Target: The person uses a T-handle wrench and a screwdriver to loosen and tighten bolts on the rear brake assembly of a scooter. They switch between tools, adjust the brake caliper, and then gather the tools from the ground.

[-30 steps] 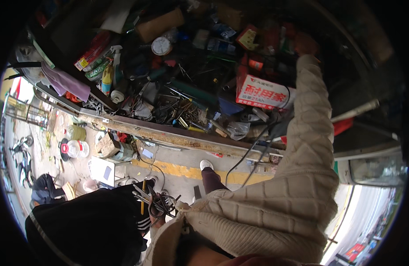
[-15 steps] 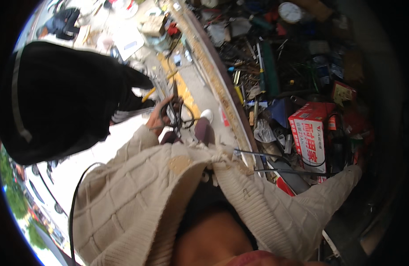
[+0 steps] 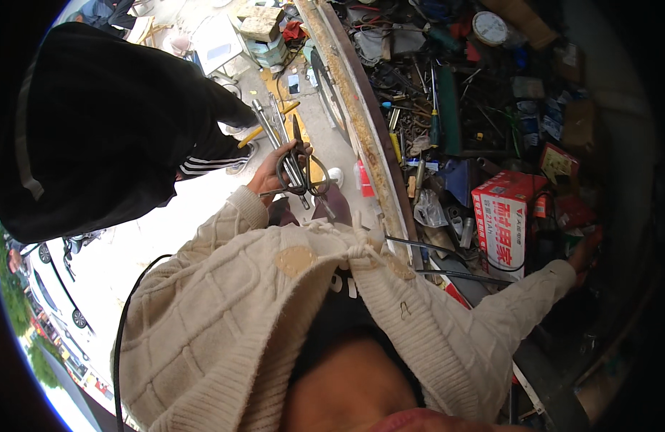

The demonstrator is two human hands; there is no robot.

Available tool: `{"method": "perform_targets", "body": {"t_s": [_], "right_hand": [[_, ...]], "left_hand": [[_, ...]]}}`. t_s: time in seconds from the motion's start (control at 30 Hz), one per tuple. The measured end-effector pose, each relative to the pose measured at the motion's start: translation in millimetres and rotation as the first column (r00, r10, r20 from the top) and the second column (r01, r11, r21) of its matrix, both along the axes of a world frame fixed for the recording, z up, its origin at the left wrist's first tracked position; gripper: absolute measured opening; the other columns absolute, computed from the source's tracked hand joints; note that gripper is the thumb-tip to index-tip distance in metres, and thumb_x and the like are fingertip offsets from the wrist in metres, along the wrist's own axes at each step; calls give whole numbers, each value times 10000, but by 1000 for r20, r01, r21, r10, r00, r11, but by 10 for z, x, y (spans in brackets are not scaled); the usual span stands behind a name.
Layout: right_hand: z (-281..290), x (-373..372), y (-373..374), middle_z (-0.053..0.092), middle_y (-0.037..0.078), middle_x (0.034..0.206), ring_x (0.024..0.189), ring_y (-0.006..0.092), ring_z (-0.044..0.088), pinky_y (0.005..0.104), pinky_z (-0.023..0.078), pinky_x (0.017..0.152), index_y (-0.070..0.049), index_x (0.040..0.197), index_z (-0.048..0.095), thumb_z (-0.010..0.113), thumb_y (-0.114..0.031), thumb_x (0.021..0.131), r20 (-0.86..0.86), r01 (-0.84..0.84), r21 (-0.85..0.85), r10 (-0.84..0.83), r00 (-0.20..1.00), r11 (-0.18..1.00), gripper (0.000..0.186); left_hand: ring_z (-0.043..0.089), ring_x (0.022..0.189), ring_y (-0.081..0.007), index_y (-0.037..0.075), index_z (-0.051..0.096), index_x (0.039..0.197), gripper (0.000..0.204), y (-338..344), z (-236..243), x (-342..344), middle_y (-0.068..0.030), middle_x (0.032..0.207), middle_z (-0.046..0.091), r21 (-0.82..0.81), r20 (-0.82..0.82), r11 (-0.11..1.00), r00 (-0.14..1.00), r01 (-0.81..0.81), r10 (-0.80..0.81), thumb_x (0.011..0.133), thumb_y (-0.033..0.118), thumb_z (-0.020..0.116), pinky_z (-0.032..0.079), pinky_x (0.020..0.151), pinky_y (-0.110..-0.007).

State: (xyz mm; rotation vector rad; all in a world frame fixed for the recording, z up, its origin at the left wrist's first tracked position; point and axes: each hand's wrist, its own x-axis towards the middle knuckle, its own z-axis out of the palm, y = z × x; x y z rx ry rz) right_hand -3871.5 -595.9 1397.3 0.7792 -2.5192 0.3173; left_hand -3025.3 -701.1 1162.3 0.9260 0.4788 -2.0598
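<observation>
My left hand (image 3: 276,167) is closed around a bundle in front of my body. In it are black-handled scissors (image 3: 304,173), with the blades pointing away from me, and several long silvery metal rods (image 3: 276,128). A yellow bar (image 3: 268,125) crosses the far ends of the rods; whether it is held with them I cannot tell. My right hand (image 3: 586,253) reaches out to the far right, into shadow beside a red and white cardboard box (image 3: 502,223). Its fingers are too dark to make out, as is anything they touch.
Tools and parts crowd the bench (image 3: 419,93) on the right, behind a worn raised edge (image 3: 352,79). A person in black (image 3: 123,129) stands close on the left. Black cables (image 3: 448,248) run from my jacket front toward the box. A stool (image 3: 264,47) stands farther off.
The view has shifted slightly and sharpened. My left hand and its bundle show a little farther right and higher. My right hand stays beside the box, slightly higher in view.
</observation>
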Motion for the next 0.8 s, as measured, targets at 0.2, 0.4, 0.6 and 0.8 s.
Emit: {"method": "perform_targets", "body": {"t_s": [0.2,0.4,0.6,0.8], "right_hand": [[-145,2113,-1028,606,168,1275,1154,273,602,371,496,946,-17,1336,555,525,-337,1005,628,-329,-554,644,438,765,461],[-1347,5260,-1335,673,132,1145,985,200,671,305,537,888,14,1252,609,612,-162,956,869,-778,-489,300,-394,394,345],[-2129,7169,-636,650,242,1061,1025,373,630,423,500,901,-4,1094,662,686,-240,850,919,-946,-320,262,-296,52,340],[-2409,7743,-40,503,300,1170,1035,473,578,457,494,915,40,1130,547,769,-233,759,933,-999,-52,357,-50,-5,511]], "left_hand": [[660,711,-266,-69,558,1075,226,114,-237,-19,-237,1000,653,122,-155,992,987,-22,41,949,111,615,606,628,-311],[632,714,-281,-63,527,1071,232,526,-575,-35,-236,960,624,172,-260,976,950,-130,173,955,126,597,588,639,-363],[677,814,-330,-31,576,1044,254,1003,-818,193,-215,997,665,162,-211,978,964,-128,161,993,214,537,584,756,-479],[684,816,-290,37,627,1007,282,1512,-1148,592,-139,949,706,85,-216,992,970,-98,114,1011,288,497,576,799,-460]]}}
